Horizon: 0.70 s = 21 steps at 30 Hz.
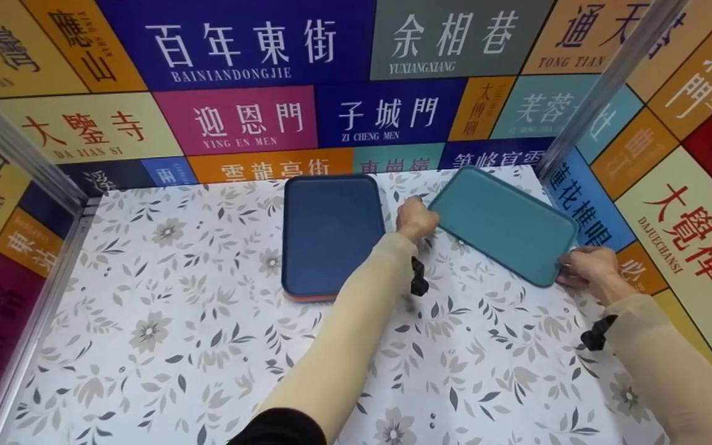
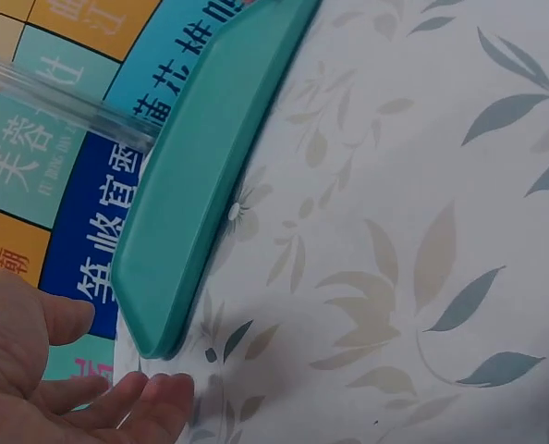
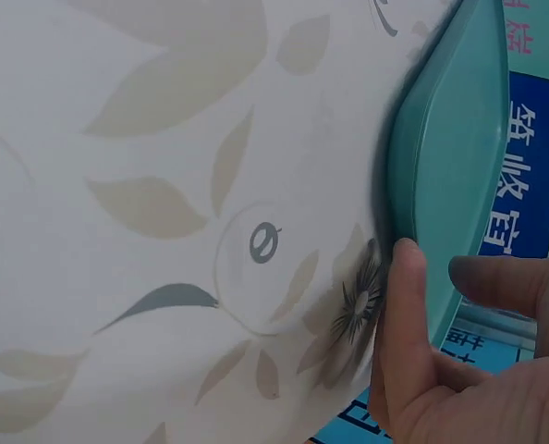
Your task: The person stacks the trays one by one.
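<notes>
A teal-green rectangular tray (image 1: 507, 225) with a low raised rim lies slanted on the right side of the table. By its left end is my left hand (image 1: 416, 219); in the left wrist view that hand (image 2: 90, 370) has loosely bent fingers, with a gap between them and the tray's end (image 2: 159, 314). At the tray's right end is my right hand (image 1: 594, 269). In the right wrist view this hand (image 3: 478, 370) has a fairly straight finger along the outer wall of the tray (image 3: 459, 176) and the thumb over its inner side, spread apart.
Left of the green tray lies a dark blue tray (image 1: 331, 235), with an orange-red edge (image 1: 309, 298) showing beneath it. A white floral cloth (image 1: 164, 327) covers the table. Colourful panels with Chinese lettering (image 1: 238, 43) stand behind and on both sides, joined by metal posts (image 1: 609, 80).
</notes>
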Motion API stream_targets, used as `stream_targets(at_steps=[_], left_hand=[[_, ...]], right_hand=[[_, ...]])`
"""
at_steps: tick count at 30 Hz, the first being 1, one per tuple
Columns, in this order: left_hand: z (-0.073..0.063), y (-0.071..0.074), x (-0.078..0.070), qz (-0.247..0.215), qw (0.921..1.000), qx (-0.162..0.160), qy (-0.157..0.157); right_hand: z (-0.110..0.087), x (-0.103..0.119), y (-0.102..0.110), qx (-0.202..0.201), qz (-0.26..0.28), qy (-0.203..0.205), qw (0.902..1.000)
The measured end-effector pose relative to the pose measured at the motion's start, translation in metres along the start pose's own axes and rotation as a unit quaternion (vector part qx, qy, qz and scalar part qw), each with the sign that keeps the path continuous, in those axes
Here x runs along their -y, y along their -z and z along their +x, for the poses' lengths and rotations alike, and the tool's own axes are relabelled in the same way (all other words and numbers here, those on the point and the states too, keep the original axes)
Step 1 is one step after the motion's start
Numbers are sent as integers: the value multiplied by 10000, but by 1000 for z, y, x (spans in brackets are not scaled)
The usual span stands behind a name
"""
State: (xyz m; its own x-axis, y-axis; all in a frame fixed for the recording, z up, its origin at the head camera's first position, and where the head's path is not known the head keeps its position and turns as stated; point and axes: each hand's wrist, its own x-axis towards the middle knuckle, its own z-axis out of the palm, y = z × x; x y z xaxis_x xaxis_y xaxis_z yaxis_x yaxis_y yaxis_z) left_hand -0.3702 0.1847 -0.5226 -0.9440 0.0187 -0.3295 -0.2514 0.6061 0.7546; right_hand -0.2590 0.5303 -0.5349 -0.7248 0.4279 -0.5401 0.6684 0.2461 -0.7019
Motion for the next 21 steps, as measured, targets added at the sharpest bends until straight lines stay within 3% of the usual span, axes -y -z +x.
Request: stream_targets(at_steps=[6,9,13,15,16,21], left_hand=[[11,-12,-5,75,9998,164,2],[27,-23,3,-55,9995,271,-149],[27,-26,8,-170,9991,356,-180],[18,-19,4,-220,9986,461,-102],[19,-20,5,-229,9986,466,-97],[51,-39,16,-78,9985,538,-81]], right_hand=[[2,-2,1,4,258,-109,9996],[3,-4,-2,-61,188,-10,9998],[2,-10,-9,-217,127,90,9996],[1,-11,-11,-284,89,144,9995],[1,-11,-12,-296,62,174,9994],[3,-9,-8,-227,66,288,9993]])
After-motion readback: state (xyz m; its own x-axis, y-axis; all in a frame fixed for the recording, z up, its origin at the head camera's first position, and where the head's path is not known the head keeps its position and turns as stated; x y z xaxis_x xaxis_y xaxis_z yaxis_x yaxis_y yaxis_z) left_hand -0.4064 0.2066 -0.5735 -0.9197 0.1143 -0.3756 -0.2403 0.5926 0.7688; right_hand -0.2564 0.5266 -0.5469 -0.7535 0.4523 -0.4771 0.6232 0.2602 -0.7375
